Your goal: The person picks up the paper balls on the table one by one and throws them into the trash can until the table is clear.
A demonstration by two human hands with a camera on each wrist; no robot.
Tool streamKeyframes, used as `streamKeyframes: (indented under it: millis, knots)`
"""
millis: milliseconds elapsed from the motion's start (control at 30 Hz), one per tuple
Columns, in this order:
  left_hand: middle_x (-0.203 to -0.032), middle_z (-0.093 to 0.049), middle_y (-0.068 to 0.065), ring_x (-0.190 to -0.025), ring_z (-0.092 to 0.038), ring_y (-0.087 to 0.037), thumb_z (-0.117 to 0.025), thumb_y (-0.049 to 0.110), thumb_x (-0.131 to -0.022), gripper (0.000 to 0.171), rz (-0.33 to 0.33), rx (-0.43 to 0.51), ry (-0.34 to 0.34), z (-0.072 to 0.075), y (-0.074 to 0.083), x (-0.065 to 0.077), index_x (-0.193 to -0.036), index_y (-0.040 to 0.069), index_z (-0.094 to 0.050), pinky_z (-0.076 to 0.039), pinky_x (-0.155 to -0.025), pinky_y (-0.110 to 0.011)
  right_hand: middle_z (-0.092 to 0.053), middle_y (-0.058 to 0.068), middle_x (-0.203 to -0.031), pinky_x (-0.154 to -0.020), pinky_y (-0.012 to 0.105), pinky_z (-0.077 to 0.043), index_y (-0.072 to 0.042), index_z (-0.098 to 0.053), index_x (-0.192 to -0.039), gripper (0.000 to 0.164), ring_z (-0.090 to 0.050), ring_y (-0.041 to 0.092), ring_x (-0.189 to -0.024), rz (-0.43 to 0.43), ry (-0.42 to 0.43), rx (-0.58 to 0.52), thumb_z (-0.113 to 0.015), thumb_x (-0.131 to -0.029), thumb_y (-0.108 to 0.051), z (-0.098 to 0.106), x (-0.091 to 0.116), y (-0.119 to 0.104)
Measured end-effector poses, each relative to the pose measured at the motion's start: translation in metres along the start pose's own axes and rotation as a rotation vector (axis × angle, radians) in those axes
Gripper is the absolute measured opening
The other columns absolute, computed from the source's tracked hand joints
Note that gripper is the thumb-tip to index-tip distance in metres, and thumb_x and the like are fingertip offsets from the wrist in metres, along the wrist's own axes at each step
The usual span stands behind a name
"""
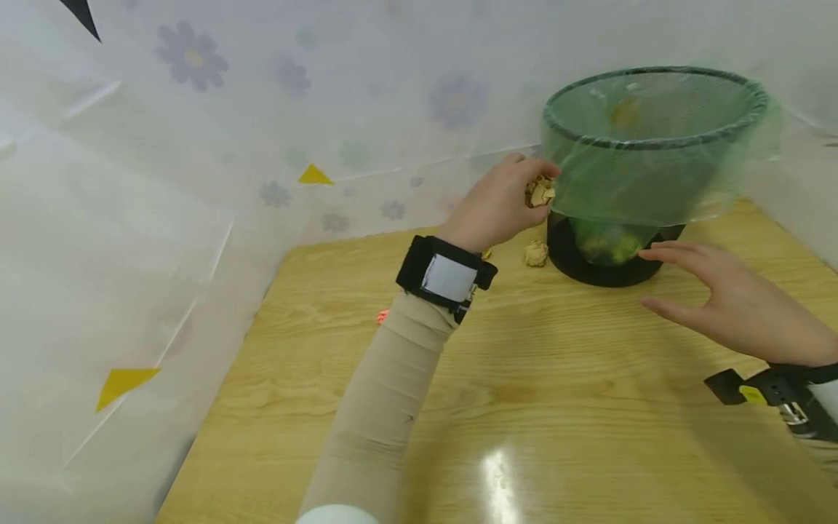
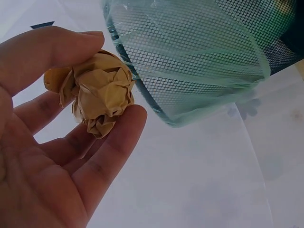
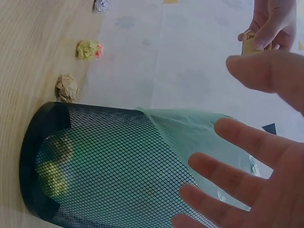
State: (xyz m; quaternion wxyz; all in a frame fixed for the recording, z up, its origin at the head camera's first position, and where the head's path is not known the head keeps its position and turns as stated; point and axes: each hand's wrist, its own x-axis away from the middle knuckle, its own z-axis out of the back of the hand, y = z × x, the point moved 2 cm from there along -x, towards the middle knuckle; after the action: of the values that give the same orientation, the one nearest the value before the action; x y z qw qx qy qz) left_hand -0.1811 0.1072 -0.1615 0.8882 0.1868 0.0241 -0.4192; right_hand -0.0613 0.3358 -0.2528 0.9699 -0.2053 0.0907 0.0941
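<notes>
My left hand [image 1: 500, 200] pinches a crumpled tan paper ball [image 2: 102, 85] between thumb and fingers, held up beside the left side of a black mesh wastebasket [image 3: 114, 142]. A thin green bag [image 1: 655, 182] lines the basket and folds over its rim. My right hand [image 1: 740, 295] holds nothing; its fingers are spread with the palm toward the basket, near its lower right front. Through the mesh, crumpled balls [image 3: 54, 178] show at the bottom of the basket. Another tan paper ball [image 1: 535, 253] lies on the table just left of the basket's base.
The wooden table [image 1: 524, 378] meets a flower-patterned white sheet [image 1: 366, 94] at the back. A yellow and pink crumpled ball [image 3: 89, 49] and a white crumpled one [image 3: 101, 5] lie along the table near the sheet. Something small and red [image 1: 382, 316] shows beside the left forearm.
</notes>
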Motion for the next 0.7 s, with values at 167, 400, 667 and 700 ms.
streamKeyframes:
  millis: [167,400,667,700]
  knots:
    - [-0.123,-0.045,-0.002,-0.097,-0.044,-0.010,-0.055,0.023,-0.093,0.043,0.011,0.031,0.006,0.009,0.001,-0.011,-0.134,0.015,-0.046,-0.039,-0.076,-0.017,-0.034,0.027,-0.135,-0.087,0.061,-0.026,-0.005,-0.043,-0.135,0.062,-0.029,0.050,-0.120,-0.009,0.016,-0.009,-0.069,-0.085,-0.031,0.002,0.003,0.000]
    - [-0.122,-0.044,-0.001,-0.100,-0.044,-0.010,-0.057,0.021,-0.092,0.044,0.004,0.076,-0.002,0.015,0.006,-0.022,-0.134,0.017,-0.046,-0.039,-0.077,-0.016,-0.033,0.028,-0.137,-0.091,0.065,-0.023,-0.006,-0.044,-0.135,0.061,-0.026,0.051,-0.122,-0.040,0.011,-0.045,-0.067,-0.085,-0.033,-0.001,0.009,0.004]
    - [-0.123,-0.044,-0.002,-0.103,-0.044,-0.011,-0.058,0.021,-0.092,0.045,-0.029,0.053,0.010,0.020,0.013,-0.033,-0.134,0.015,-0.046,-0.038,-0.080,-0.016,-0.034,0.024,-0.138,-0.088,0.063,-0.025,-0.011,-0.044,-0.135,0.061,-0.026,0.049,-0.124,-0.059,0.017,-0.048,-0.066,-0.085,-0.038,-0.004,0.015,0.006]
    - [-0.123,-0.044,-0.003,-0.103,-0.044,-0.011,-0.058,0.021,-0.092,0.044,-0.033,0.050,0.012,0.022,0.014,-0.035,-0.134,0.015,-0.046,-0.039,-0.080,-0.016,-0.034,0.024,-0.138,-0.088,0.063,-0.025,-0.010,-0.044,-0.135,0.061,-0.027,0.048,-0.123,-0.061,0.021,-0.043,-0.066,-0.085,-0.038,-0.003,0.016,0.005]
